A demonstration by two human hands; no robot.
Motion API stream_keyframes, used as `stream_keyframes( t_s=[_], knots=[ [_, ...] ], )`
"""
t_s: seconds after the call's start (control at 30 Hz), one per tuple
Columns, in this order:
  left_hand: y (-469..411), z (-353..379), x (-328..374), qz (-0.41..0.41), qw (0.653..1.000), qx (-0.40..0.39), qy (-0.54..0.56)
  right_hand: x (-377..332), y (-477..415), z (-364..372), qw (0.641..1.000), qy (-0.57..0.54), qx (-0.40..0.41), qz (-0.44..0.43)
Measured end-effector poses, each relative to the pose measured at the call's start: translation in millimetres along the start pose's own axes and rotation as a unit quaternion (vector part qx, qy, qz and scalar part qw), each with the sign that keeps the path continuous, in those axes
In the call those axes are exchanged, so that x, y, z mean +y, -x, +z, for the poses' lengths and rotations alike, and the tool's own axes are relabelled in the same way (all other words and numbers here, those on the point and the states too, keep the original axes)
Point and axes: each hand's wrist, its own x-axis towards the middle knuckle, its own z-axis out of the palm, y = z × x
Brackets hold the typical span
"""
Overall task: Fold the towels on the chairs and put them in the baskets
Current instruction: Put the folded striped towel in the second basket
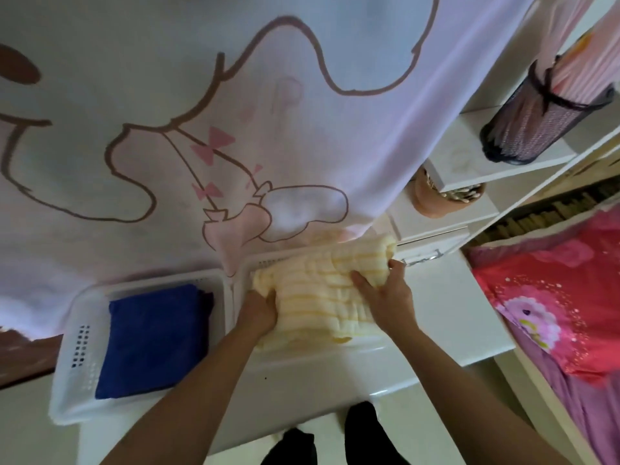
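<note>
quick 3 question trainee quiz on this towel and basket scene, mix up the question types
1. True or false: the folded dark blue towel lies in the left white perforated plastic basket.
2. Which hands touch the pale yellow striped towel? A) none B) one only C) left hand and right hand
3. Fill in: the black mesh holder stands on a white ____.
Key: 1 true; 2 C; 3 shelf.
</note>
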Motion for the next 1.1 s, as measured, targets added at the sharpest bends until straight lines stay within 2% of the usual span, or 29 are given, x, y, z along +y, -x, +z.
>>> stream_keyframes(
  t_s=[0.1,0.2,0.23,0.33,0.4,0.47,0.6,0.73,1.0,1.1],
  knots=[
    [3,-8,-1,0.018,0.991,-0.001,-0.130,0,-15,10,1.000,0.006,-0.022,-0.006],
    [12,-15,10,0.046,0.930,0.054,-0.362,1,-24,14,0.998,0.038,-0.040,-0.002],
    [14,-17,11,0.072,0.920,0.056,-0.380,1,-25,15,0.998,0.052,-0.040,0.000],
    [9,-19,2,0.074,0.939,-0.027,-0.334,-2,-25,20,0.996,0.076,-0.037,0.021],
    [5,-19,-6,0.064,0.927,-0.037,-0.368,-4,-24,25,0.994,0.079,-0.057,0.041],
    [2,-19,-8,0.063,0.915,-0.020,-0.397,-5,-22,29,0.992,0.064,-0.090,0.064],
    [-1,-18,-17,0.104,0.949,-0.012,-0.298,-8,-24,33,0.985,0.034,-0.135,0.104],
    [5,-15,-30,0.147,0.951,-0.015,-0.270,1,-23,56,0.970,0.019,-0.182,0.163],
    [18,-15,-40,0.216,0.962,0.012,-0.166,15,-29,88,0.966,0.172,-0.157,0.116],
    [27,-16,-50,0.248,0.945,0.050,-0.206,10,-41,87,0.957,0.199,-0.171,0.122]
  ],
)
